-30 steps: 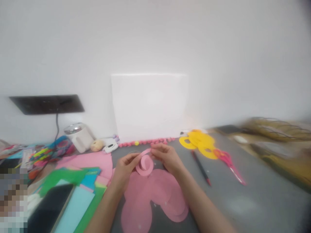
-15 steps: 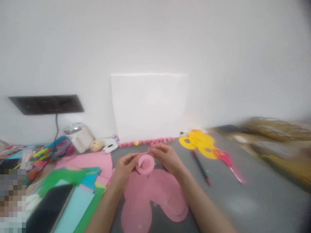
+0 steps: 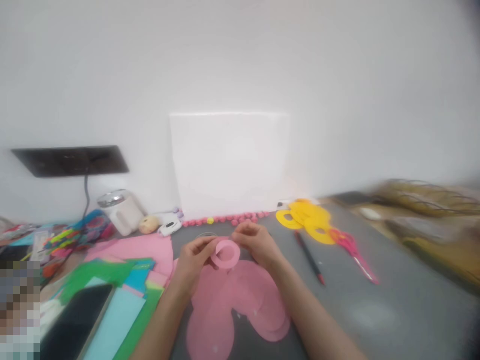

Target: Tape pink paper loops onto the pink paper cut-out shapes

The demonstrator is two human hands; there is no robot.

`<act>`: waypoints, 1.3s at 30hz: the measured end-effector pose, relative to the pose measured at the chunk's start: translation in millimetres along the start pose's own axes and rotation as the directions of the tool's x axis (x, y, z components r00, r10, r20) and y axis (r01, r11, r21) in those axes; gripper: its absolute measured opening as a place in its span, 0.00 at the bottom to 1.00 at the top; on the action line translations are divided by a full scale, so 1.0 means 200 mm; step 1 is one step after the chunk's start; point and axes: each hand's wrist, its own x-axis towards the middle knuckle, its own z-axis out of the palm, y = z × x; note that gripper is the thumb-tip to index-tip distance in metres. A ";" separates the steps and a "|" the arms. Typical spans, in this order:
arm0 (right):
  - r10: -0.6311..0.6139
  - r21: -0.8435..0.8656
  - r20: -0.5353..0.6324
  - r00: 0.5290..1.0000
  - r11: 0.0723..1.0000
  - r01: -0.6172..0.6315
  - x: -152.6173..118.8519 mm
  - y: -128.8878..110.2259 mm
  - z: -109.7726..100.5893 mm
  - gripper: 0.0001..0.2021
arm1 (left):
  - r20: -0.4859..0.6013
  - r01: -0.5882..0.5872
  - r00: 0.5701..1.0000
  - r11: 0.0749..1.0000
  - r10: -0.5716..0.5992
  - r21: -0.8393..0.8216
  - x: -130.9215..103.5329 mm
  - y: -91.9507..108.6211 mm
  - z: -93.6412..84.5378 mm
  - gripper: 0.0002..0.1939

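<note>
Between my two hands is a pink paper spiral (image 3: 235, 260), curled into a ring with an open middle. My left hand (image 3: 197, 255) pinches its left edge between thumb and fingers. At the upper right edge, the fingertips of my right hand (image 3: 255, 240) are closed on the same paper strip. Below the hands, several pink paper circles (image 3: 212, 325) lie overlapping on the grey table (image 3: 375, 305). Behind the hands a row of small pink rolled pieces (image 3: 221, 219), with one yellow piece (image 3: 210, 220) among them, runs along the wall.
Yellow paper spirals (image 3: 315, 217), a dark pencil (image 3: 310, 260) and pink-handled scissors (image 3: 352, 252) lie to the right. At left are coloured papers (image 3: 120, 305), a dark phone (image 3: 78, 320) and a white mug (image 3: 125, 215). A white board (image 3: 230, 162) leans on the wall.
My right fingertips have come down from above onto the upper edge of the paper spiral. The spiral has shifted slightly right; my left hand stays nearly in place.
</note>
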 end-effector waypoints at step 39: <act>0.012 -0.003 0.127 0.992 1.000 -0.012 -0.01 -0.02 0.01 0.11 | 0.025 0.020 0.999 1.000 -0.020 -0.002 0.01 -0.02 0.00 0.14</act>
